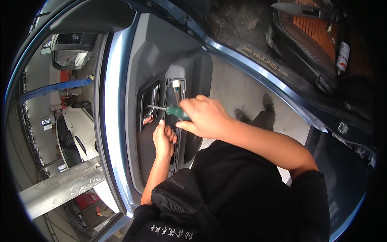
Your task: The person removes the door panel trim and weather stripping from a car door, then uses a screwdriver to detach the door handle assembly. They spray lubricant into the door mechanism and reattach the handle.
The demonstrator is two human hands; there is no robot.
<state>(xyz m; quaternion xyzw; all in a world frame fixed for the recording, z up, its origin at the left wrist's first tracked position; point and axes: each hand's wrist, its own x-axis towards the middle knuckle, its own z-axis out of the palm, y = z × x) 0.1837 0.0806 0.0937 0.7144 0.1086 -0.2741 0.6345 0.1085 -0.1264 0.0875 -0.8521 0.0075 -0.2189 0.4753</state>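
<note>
Wears a black shirt [258, 189]. Curls the fingers of the left hand [164, 141] loosely, with a raised thumb, beside the long slot [171, 122] in the grey door panel [155, 44]; cannot tell of anything inside the curl. Grips the green handle of a screwdriver [175, 112] in the slightly blurred right hand [207, 117]. Points the shaft leftward, away from the right hand, over the slot and into the recess of the shiny door handle [156, 94], just beyond the left thumb; cannot tell of contact at the tip. Has a white plug [176, 84] on wires ahead of both hands, at the slot's far end. Further out, has dark shoes [268, 103] on the grey floor [229, 76], then an orange-covered seat [304, 30] with a spray can [343, 56] at its edge. Through the window, has a side mirror [70, 57], a blue beam [56, 89] and a white car [82, 131].
</note>
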